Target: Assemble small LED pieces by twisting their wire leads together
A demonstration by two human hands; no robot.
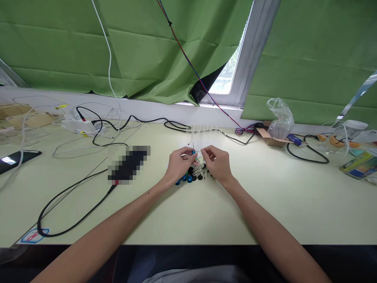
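My left hand pinches a small blue bead-like piece with thin wire-like strands standing out of it. Close beside it, the fingertips of my right hand are pressed together at the end of a thin pale strand that reaches toward the blue piece. Below both hands lies a small pile with several shiny blue balls, a dark round disc and small dark parts. Part of the pile is hidden by my hands. Just behind them stand clear plastic containers.
To the left, a black cable loops from a blurred dark device. A phone and a white power strip lie farther left. At the back right stands a cardboard box with a plastic bag, beside another cable.
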